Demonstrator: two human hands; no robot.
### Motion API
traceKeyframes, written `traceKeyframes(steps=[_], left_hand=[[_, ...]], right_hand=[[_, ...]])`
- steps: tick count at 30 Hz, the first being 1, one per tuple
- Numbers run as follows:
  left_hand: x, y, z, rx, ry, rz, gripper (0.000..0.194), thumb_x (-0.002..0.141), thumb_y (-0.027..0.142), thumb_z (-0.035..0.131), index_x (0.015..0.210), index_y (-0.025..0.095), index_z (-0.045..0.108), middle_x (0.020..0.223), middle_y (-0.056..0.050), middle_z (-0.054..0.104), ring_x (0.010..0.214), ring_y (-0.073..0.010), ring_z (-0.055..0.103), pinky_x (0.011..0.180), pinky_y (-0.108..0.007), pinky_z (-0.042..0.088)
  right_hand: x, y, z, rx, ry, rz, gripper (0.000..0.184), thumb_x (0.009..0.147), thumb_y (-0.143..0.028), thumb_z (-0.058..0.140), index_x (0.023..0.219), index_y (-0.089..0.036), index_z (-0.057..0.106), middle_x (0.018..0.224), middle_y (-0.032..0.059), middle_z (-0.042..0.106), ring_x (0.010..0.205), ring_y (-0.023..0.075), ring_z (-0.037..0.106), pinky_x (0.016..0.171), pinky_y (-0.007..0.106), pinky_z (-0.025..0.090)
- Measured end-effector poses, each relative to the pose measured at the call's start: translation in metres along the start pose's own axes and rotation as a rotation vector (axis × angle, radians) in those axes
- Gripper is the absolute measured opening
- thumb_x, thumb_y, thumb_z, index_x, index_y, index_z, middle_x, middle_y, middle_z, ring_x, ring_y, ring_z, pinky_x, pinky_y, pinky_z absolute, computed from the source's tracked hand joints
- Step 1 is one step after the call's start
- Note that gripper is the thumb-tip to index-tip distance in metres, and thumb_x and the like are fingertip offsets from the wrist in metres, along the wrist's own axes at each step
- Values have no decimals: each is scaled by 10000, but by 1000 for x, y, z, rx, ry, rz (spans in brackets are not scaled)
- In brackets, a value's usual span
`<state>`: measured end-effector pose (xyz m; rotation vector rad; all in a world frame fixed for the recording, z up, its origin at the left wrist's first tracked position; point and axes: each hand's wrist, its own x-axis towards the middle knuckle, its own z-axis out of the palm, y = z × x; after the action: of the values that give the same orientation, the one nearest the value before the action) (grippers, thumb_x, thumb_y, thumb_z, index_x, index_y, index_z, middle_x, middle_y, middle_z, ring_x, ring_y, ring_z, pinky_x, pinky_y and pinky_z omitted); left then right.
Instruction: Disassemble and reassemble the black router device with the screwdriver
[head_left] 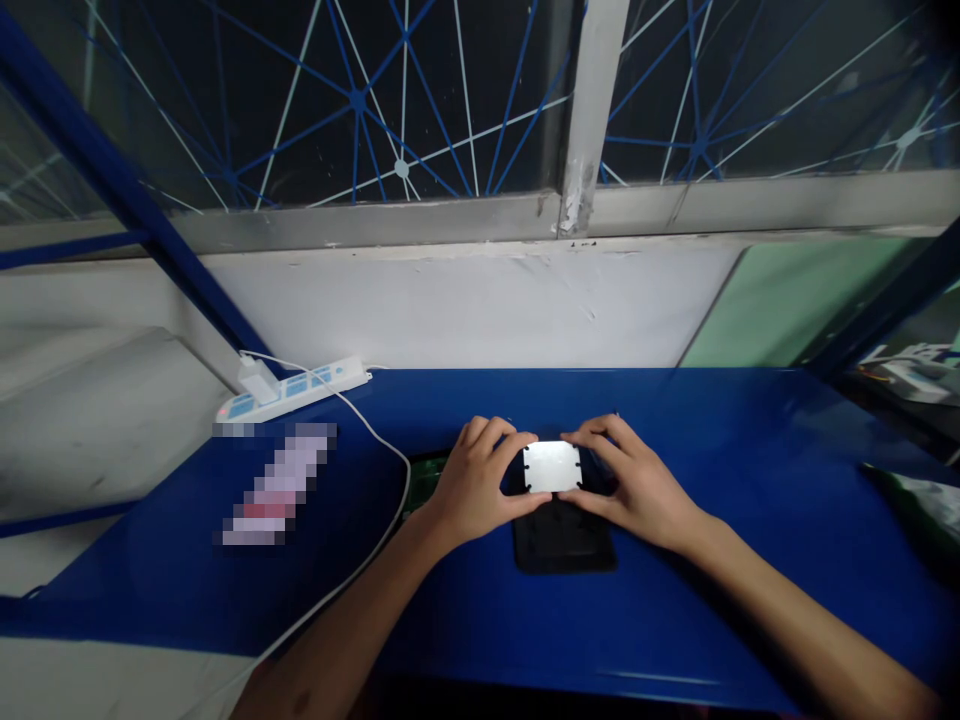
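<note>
A small white rectangular plate [553, 467] with dark notches along its left and right edges is held up between my two hands. My left hand [480, 475] pinches its left side between thumb and fingers. On the opposite side my right hand [634, 480] grips the plate the same way. Beneath it on the blue table lies a flat black pad or tray [566, 540], partly covered by the plate and hands. A green object [424, 483], perhaps a circuit board, shows behind my left hand; most of it is hidden.
A white power strip [300, 388] with a plugged-in charger sits at the back left. Its white cable [386, 440] runs across the blue table [735, 470] beside my left arm. A blurred-out pinkish item [281, 490] lies left. Blue frame posts [180, 260] stand at the sides.
</note>
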<state>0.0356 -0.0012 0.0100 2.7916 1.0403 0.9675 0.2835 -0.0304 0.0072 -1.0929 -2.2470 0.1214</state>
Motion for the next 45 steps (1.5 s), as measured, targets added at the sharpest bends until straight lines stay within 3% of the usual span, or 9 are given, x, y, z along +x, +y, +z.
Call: traceKeyframes(steps=[17,28,34,40,45], left_hand=[[-1,-2,0,48,22,16,584,746,456,867,1190,188,599,1029,-75,605,937,-269,527,821,-423,491],[-1,-1,2,59,-147,-47,580,729,485,866,1181,211,626,1082,-80,589,978,-289,520,840,-436,470],[-3,8,5,32,-130,5,557,736,413,851,1187,184,617,1070,-87,606,960,-295,521,841,-451,458],[-1,20,6,-149,-71,-52,543,714,494,874,1110,206,640,1028,-69,616,937,-275,516,847,-439,479],[0,20,0,-320,13,-132,629,696,471,905,1194,222,613,984,-47,612,923,-252,523,832,-405,485]], right_hand=[[1,2,-3,-11,38,-52,552,894,-459,700,1342,-202,504,1157,133,573,1074,287,584,856,453,564],[0,-2,-1,4,92,-123,543,840,-498,747,1254,-192,574,1073,124,615,962,270,627,762,431,585],[1,-11,1,69,125,-132,546,816,-515,768,1238,-217,588,1043,103,638,926,254,651,751,410,595],[-1,-14,3,120,110,-141,698,773,-610,756,1318,-228,545,1081,108,617,959,267,651,794,422,598],[0,-11,3,154,10,-44,918,744,-667,747,1475,-235,399,1210,143,554,1100,305,610,904,479,582]])
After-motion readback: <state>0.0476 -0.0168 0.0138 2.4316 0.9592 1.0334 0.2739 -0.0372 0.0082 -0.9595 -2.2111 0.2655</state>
